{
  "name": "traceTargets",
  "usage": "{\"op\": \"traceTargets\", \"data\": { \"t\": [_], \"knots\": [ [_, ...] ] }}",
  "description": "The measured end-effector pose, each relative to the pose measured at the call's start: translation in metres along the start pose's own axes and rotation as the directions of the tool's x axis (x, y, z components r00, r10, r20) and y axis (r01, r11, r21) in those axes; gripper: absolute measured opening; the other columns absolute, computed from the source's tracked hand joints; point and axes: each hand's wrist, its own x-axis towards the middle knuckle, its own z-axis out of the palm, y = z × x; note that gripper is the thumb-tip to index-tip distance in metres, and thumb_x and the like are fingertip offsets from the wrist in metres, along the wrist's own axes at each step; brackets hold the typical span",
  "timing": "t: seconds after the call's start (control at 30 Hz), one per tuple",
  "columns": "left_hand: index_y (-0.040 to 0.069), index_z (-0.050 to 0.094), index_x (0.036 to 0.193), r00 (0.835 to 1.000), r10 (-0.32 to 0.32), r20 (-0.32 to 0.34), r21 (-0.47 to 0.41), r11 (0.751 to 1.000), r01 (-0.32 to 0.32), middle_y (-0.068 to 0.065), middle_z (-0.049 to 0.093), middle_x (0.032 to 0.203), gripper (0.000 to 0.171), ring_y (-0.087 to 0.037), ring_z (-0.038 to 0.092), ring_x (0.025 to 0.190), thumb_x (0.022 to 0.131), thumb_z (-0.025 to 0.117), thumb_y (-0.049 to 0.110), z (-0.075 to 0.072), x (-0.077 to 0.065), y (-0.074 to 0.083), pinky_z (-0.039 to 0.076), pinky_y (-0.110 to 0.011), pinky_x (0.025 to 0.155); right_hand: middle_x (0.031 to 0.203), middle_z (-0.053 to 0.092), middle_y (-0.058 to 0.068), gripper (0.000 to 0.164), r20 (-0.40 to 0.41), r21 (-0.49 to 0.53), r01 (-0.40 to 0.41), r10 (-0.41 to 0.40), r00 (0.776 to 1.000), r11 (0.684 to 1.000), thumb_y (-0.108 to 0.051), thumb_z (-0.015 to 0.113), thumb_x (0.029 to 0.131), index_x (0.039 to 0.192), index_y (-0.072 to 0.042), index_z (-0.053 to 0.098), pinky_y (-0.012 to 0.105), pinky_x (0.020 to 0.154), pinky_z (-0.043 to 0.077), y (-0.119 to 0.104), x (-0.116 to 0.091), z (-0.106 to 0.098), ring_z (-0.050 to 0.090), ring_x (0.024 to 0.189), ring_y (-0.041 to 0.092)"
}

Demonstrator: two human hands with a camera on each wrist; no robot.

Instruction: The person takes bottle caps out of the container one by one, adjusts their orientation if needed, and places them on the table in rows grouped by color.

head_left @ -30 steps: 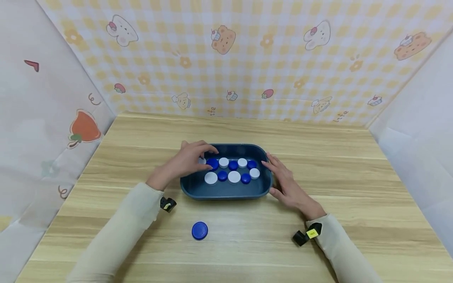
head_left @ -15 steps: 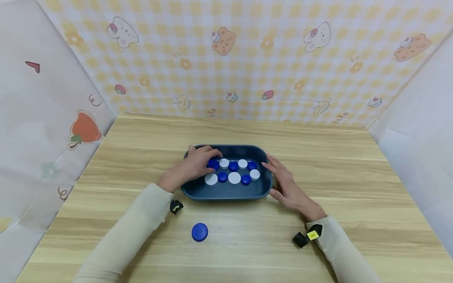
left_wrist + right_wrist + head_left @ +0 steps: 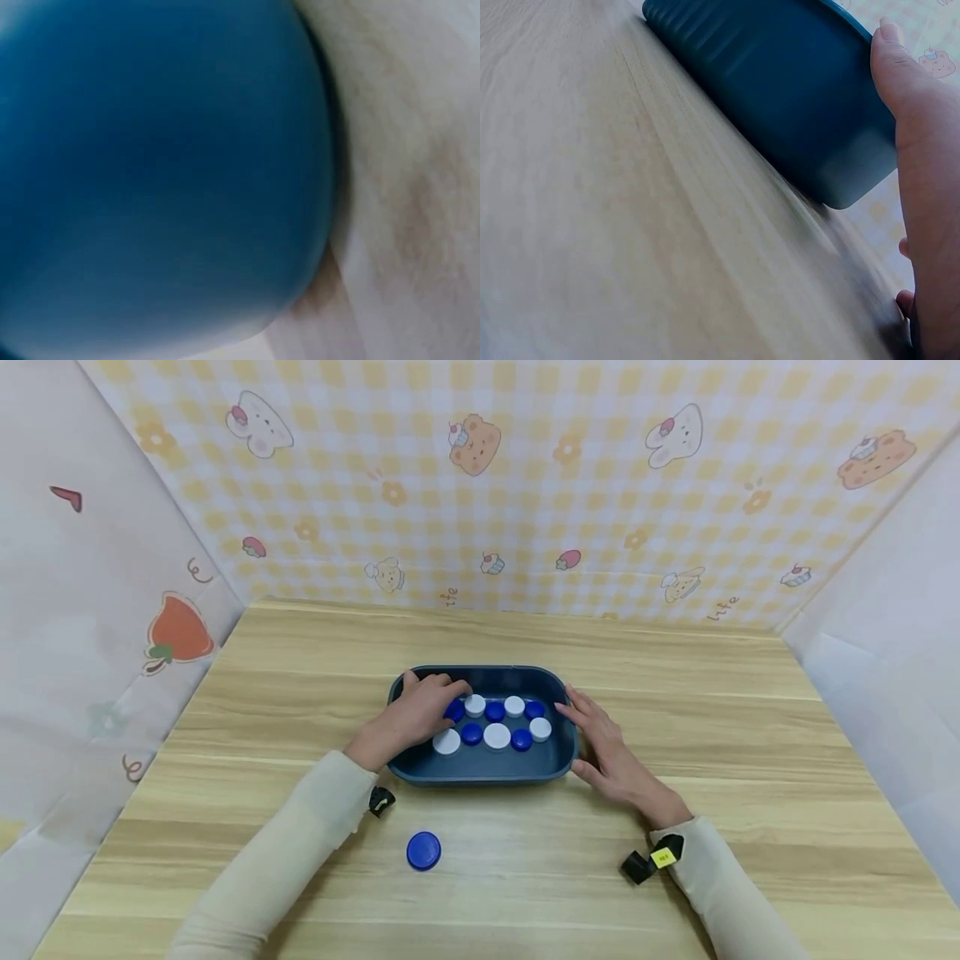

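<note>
In the head view, a dark blue tray [image 3: 480, 767] with rounded ends holds two rows of blue and white bottle caps. My left hand [image 3: 411, 714] reaches over its left end, thumb and fingertips bent down around a blue cap [image 3: 454, 711]; I cannot tell whether they grip it. The palm hides that corner. Just right of the fingertips sit a white cap [image 3: 475, 705] and a smaller blue cap [image 3: 472, 733]. My right hand [image 3: 603, 743] rests loosely against the tray's right end, with the thumb [image 3: 896, 71] against its side in the right wrist view.
A single larger blue cap [image 3: 423, 851] lies on the wooden table [image 3: 525, 877], in front of the tray. Behind the table stands a yellow checked backdrop [image 3: 525, 510], with pale sheets on both sides. The tray's outer wall [image 3: 165, 165] fills much of the left wrist view.
My left hand has moved rightward and deeper into the tray, covering the white cap at the far left. My right hand, the tray and the lone blue cap stay where they were.
</note>
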Motion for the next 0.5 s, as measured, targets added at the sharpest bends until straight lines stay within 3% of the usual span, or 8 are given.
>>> {"op": "traceTargets", "data": {
  "t": [0.5],
  "knots": [
    [0.014,0.060,0.124,1.000,-0.010,-0.008,-0.012,1.000,0.010,-0.011,0.063,0.110,0.044,-0.028,0.057,0.101,0.083,0.076,0.012,0.0054,0.0024,-0.0027,0.028,-0.047,0.080,0.156,0.017,0.019,0.079,-0.001,0.007,0.001,-0.001,1.000,1.000,-0.066,0.032,0.093,0.147,-0.007,0.033,0.068,0.102,0.010,-0.0007,0.0012,-0.0007,0.016,0.136,0.050]
  ]
}}
